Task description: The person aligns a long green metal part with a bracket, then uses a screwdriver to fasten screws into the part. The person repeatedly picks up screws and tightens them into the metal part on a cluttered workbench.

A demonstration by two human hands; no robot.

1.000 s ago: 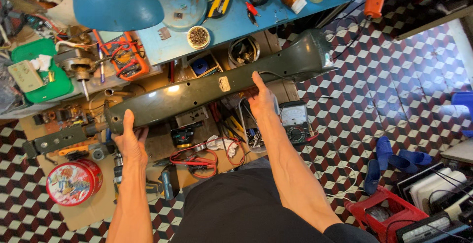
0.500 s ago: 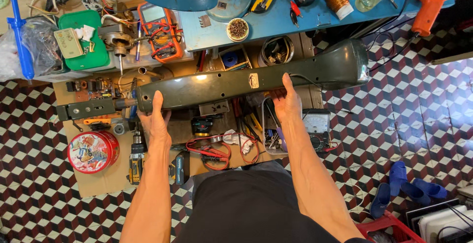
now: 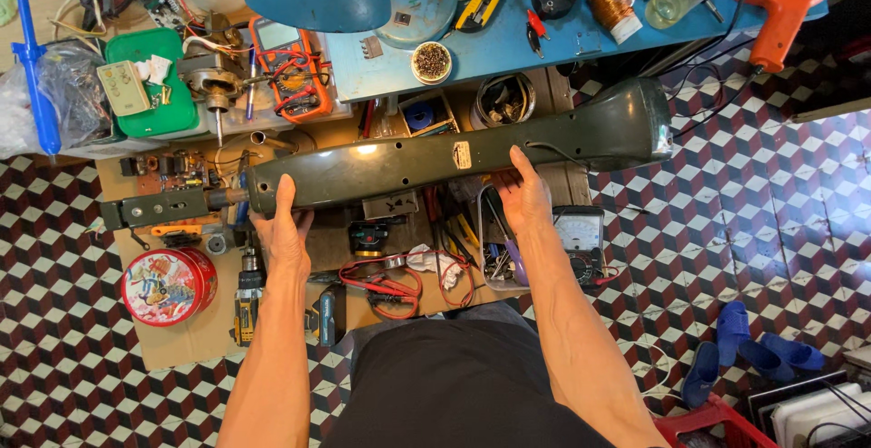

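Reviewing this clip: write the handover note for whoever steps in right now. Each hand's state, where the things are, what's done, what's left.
Left hand: gripping the long dark green housing near its left end, fingers wrapped over the edge.
Right hand: holding the same housing right of its middle.
Housing: held level above the cluttered floor workspace; a metal bracket sticks out of its left end, the wider end points right.
Below it: red round tin, cordless drill, analog meter.
Done: housing lifted, in both hands.
Left: it has not been set down or opened.
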